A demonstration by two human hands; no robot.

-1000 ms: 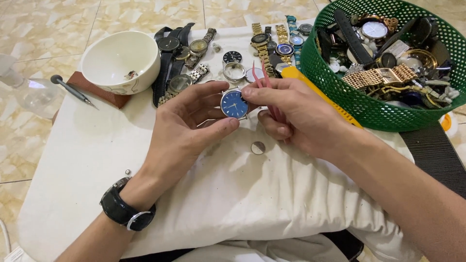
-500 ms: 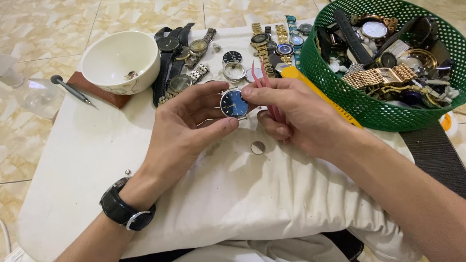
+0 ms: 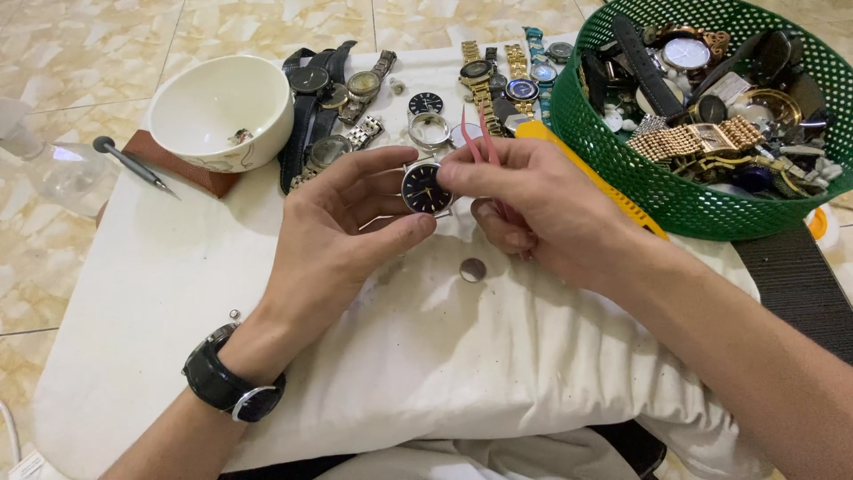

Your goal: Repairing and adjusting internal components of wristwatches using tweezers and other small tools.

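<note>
Left hand (image 3: 342, 236) pinches a dark-dialled watch case (image 3: 424, 188) between thumb and fingers while the right hand (image 3: 533, 209) grips pink tweezers (image 3: 480, 142) above a white cushion (image 3: 355, 356).

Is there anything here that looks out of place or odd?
Yes, slightly. A small round disc lies alone on the white cloth, below the hands and apart from the row of watches. The blue-dial watch held between the left hand and right hand has no strap.
</note>
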